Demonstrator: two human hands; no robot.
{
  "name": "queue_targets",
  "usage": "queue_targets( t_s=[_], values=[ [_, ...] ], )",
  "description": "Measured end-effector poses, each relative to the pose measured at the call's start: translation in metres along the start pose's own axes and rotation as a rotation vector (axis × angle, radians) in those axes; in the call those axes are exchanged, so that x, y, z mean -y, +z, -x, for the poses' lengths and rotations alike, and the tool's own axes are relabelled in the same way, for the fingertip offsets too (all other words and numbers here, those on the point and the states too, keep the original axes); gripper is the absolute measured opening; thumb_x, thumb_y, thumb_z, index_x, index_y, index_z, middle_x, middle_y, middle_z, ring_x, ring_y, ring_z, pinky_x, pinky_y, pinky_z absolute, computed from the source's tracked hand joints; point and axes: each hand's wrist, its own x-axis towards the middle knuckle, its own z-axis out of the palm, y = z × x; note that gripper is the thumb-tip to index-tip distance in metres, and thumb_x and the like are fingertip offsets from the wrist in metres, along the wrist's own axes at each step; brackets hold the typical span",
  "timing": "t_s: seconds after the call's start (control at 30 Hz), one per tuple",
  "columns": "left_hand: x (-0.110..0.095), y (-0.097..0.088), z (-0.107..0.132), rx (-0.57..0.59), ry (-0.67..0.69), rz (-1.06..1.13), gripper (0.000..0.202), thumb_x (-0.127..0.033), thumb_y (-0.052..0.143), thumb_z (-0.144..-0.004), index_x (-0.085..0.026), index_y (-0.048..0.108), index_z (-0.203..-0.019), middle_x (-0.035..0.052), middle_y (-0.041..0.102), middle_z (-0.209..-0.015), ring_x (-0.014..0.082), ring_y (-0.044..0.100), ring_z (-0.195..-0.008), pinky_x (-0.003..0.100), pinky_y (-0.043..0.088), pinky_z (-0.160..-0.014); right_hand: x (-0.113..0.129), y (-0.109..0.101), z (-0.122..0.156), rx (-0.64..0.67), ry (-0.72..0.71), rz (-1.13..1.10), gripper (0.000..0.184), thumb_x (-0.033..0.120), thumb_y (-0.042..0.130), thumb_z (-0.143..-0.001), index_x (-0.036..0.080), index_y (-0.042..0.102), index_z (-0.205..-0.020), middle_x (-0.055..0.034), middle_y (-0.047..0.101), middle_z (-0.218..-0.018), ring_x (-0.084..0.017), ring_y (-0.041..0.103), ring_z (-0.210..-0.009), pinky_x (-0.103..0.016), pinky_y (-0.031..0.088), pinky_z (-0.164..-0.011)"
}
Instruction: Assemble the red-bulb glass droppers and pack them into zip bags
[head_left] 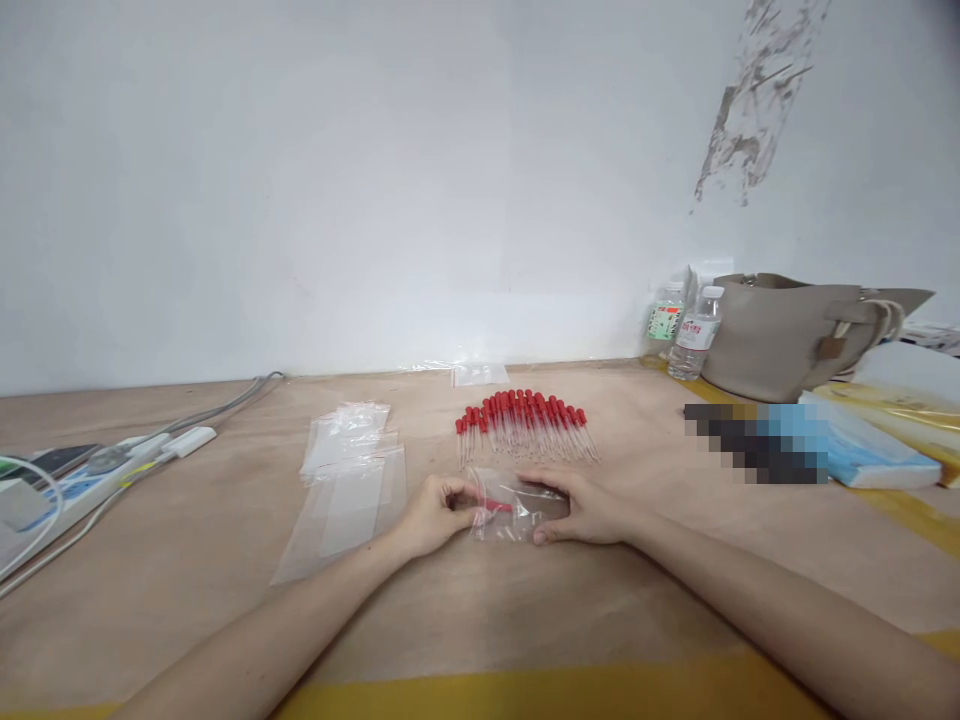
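Note:
Just in front of the droppers, a small clear plastic bag (525, 522) spans the gap between my hands. My left hand (435, 515) pinches its left edge between thumb and fingers. A red piece (498, 507) shows at or inside the bag by my left fingertips; whether it is a dropper bulb is unclear. At the bag's right side, my right hand (585, 508) curves round it, thumb at the near corner and fingers at the far one. Behind them lies a fanned row of clear droppers with red bulbs (525, 415), bulbs pointing away from me.
Clear plastic bags (349, 500) lie stacked to the left, with another small bag (480, 375) by the wall. A power strip (97, 480) with cables is at far left. Two bottles (695, 335), a grey-beige handbag (780, 335) and a blue-white pack (877, 450) stand right.

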Motion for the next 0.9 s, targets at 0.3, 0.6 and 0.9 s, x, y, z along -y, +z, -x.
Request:
queue_targets(
  t_s=[0.3,0.6,0.9],
  values=[
    [-0.004,0.001,0.004,-0.063,0.092,-0.221,0.024,-0.035,0.062,-0.069,-0.014,0.055,-0.059,0.0,0.058,-0.068,0.0116,0.05,-0.06,0.021,0.037,-0.054,0.001,-0.002,0.009,-0.111,-0.006,0.024,0.076,0.051,0.069,-0.055,0.021,0.046,-0.122,-0.0089,0.047,-0.123,-0.024,0.043,-0.111,-0.039,0.035,-0.093],
    [-0.007,-0.028,0.0,-0.151,0.043,-0.341,0.025,-0.031,0.042,-0.079,-0.016,0.063,-0.076,-0.0004,0.063,-0.07,0.0142,0.054,-0.064,0.023,0.038,-0.059,-0.006,-0.019,0.016,-0.014,0.023,0.073,0.055,0.049,0.063,-0.064,0.02,0.056,-0.11,-0.0088,0.056,-0.111,-0.024,0.05,-0.101,-0.039,0.038,-0.088],
    [0.017,-0.062,-0.071,-0.264,-0.253,-0.454,0.018,-0.032,0.055,-0.067,-0.015,0.061,-0.069,0.0033,0.063,-0.069,0.017,0.056,-0.066,0.023,0.039,-0.058,0.009,-0.004,0.013,-0.088,-0.003,0.215,0.056,0.054,0.059,-0.066,0.022,0.055,-0.111,-0.0094,0.05,-0.115,-0.026,0.042,-0.108,-0.043,0.029,-0.093]
  ],
)
